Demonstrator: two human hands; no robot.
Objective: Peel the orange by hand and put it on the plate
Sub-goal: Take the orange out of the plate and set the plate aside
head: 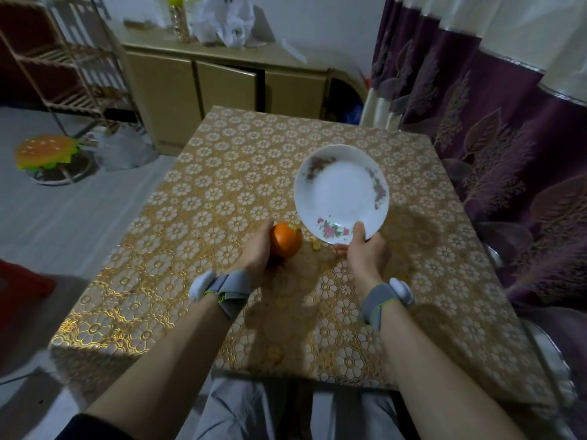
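Note:
My left hand grips an orange just above the table, near its middle. The orange still wears its peel, with a small torn spot near the top. My right hand holds a white plate with pink flower prints by its near rim, thumb on top. The plate is tilted up toward me and is empty. A small bit of peel lies on the table between my hands.
The table has a gold floral cloth. Purple curtains hang close on the right. A beige cabinet stands behind the table, a rack and a burger-shaped stool at the left.

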